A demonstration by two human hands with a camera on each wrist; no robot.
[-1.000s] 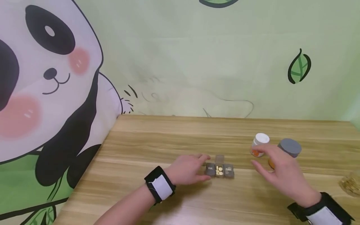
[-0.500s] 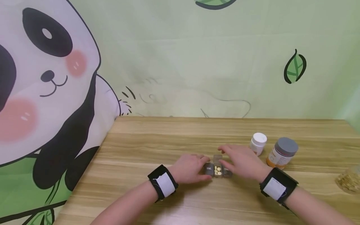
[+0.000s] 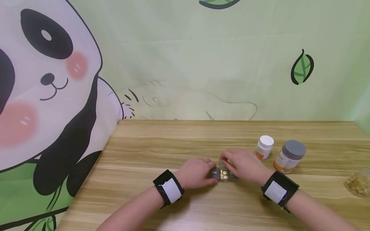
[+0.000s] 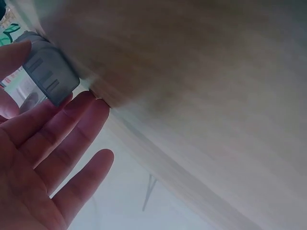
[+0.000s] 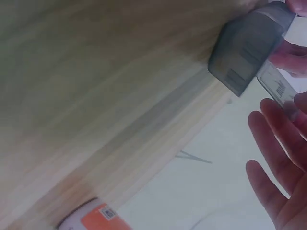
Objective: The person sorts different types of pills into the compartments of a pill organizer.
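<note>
A small grey pill organizer (image 3: 215, 173) lies on the table. Its middle compartment stands uncovered and holds several pale yellow tablets (image 3: 224, 173). My left hand (image 3: 194, 173) holds the organizer's left end between thumb and fingers, with the outer fingers spread in the left wrist view. From the right, my right hand (image 3: 244, 163) reaches over the organizer and pinches the raised clear lid (image 5: 277, 85) of the middle compartment. The right compartment is mostly hidden beneath that hand in the head view. Printed lettering shows on the clear lid in the right wrist view.
Behind my right hand stands a white bottle (image 3: 264, 147) with an orange label. Beside it is a larger jar (image 3: 290, 156) with a grey cap. A clear container (image 3: 358, 184) of golden pieces sits at the far right. A panda-printed cloth (image 3: 185, 64) hangs behind the table.
My right hand has moved left from near the bottles to the organizer, and its fingers have closed on the raised lid. The left hand stays at the organizer's left end.
</note>
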